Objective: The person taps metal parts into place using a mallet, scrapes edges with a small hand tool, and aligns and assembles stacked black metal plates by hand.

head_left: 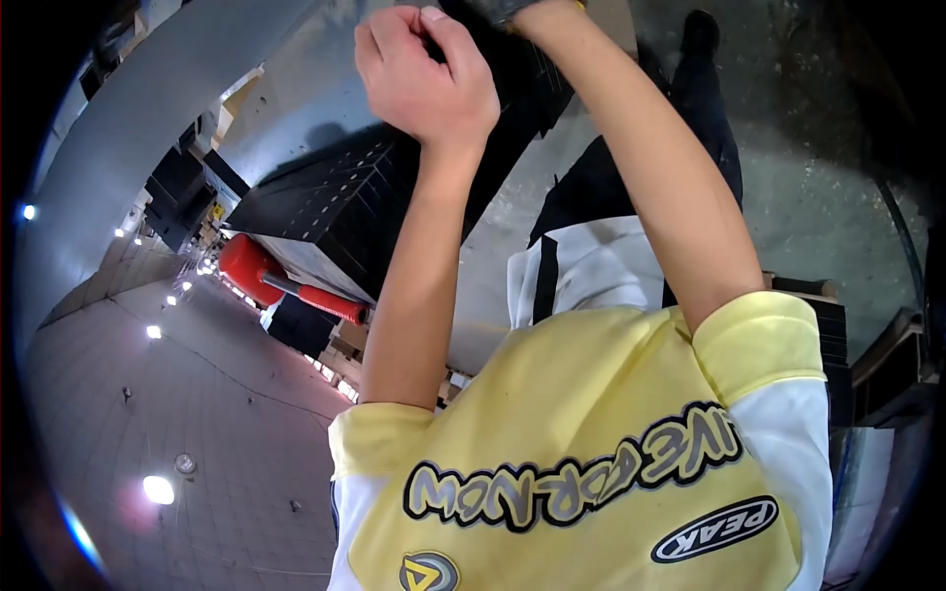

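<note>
My left hand [426, 79] is bare and raised at the top, its fingers curled into a loose fist around a dark gap. Whatever it may hold is hidden. Black stacked pieces [360, 192] with rows of small pale marks lie below and beside it. My right hand [500, 10] reaches the top edge, mostly cut off, with dark material and a bit of yellow edging around it. Its fingers cannot be made out. A mallet [248, 268] with a red head and red grip rests against the side of the black stack, left of my left forearm.
A large grey curved surface [128, 148] runs along the upper left. Black-clad legs [705, 118] stand over the grey floor [808, 187]. Dark stacked items [833, 330] and a dark rack [892, 369] are at the right. Ceiling lights [158, 490] show at the lower left.
</note>
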{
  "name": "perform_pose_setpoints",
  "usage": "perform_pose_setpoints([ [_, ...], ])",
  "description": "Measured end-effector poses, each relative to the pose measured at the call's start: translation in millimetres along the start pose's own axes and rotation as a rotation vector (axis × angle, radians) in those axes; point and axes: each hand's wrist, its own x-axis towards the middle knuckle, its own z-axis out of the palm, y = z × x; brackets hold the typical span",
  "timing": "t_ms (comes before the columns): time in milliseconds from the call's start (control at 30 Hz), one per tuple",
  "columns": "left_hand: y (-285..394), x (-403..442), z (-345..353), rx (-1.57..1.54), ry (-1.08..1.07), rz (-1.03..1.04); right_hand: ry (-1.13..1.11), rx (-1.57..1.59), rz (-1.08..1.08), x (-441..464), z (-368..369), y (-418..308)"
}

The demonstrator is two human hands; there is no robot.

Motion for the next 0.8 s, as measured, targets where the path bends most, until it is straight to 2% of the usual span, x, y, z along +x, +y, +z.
perform_pose_setpoints([
  [67, 2.1, 1.2, -2.4, 0.008, -0.007, -0.021, -0.089, -0.049, 0.154, 4.2, -7.0, 13.8],
  [133, 0.7, 0.0, -0.8, 0.008, -0.009, -0.024, -0.106, -0.126, 0.134, 5.5, -12.7, 9.3],
  [200, 4.4, 0.4, -0.6, 0.019, -0.008, -0.035, -0.041, -0.033, -0.033, 3.2, -18.8, -9.1],
  [233, 4.1, 0.7, 0.5, 0.03, -0.003, -0.025, -0.048, -0.163, -0.276, 7.5, -10.8, -9.9],
  [267, 3.3, 0.1, -0.5, 0.046, -0.004, -0.017, -0.079, 0.06, -0.024, 3.5, -17.4, -33.0],
  [333, 2.6, -0.5, -1.0, -0.025, -0.001, -0.014, -0.065, -0.022, 0.023, 0.0, -3.5, -0.5],
  [367, 2.6, 0.1, -1.6, -0.002, -0.008, -0.022, -0.074, -0.083, 0.155, -0.2, -1.9, 17.2],
  [400, 3.3, 1.7, -1.8, 0.017, -0.023, -0.041, -0.047, -0.046, 0.192, -3.1, -10.5, 24.5],
  [467, 6.5, 1.6, -4.6, 0.053, -0.063, -0.078, -0.138, -0.141, 0.238, 2.8, -13.4, 32.3],
  [567, 6.0, -1.8, -6.0, 0.036, -0.06, -0.066, -0.051, -0.039, 0.077, 9.3, -7.3, 18.2],
  [600, 4.5, 2.0, -3.9, 0.037, -0.055, -0.057, -0.122, -0.044, 0.102, 8.6, -14.9, -5.0],
  [667, 6.2, 4.6, -1.5, 0.046, -0.045, -0.064, -0.057, -0.017, 0.043, 6.5, -1.0, -0.2],
  [733, 4.1, 1.4, -4.0, 0.039, -0.049, -0.057, -0.084, -0.078, 0.07, 13.6, 16.2, 60.4],
  [800, 3.4, 2.9, -3.4, 0.038, -0.034, -0.025, -0.219, -0.135, 0.264, 15.2, -9.8, 63.4],
])
